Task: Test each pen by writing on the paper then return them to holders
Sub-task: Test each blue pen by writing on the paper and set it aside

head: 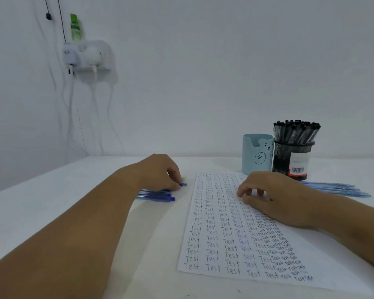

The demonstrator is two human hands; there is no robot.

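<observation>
Left hand point(160, 172) mid-frame, fingers curled down onto blue pen point(183, 184) at top of blue pen bunch point(158, 195), looks like pinching it, hard to say for sure. Right hand point(266, 195) resting loose on paper point(220, 234), holding nothing. Paper fills lower centre, packed with "Test". Bear holder point(257, 154) and mesh holder point(293, 157) of black pens point(296, 130) sit right of centre, more blue pens point(337, 189) beside them.
</observation>
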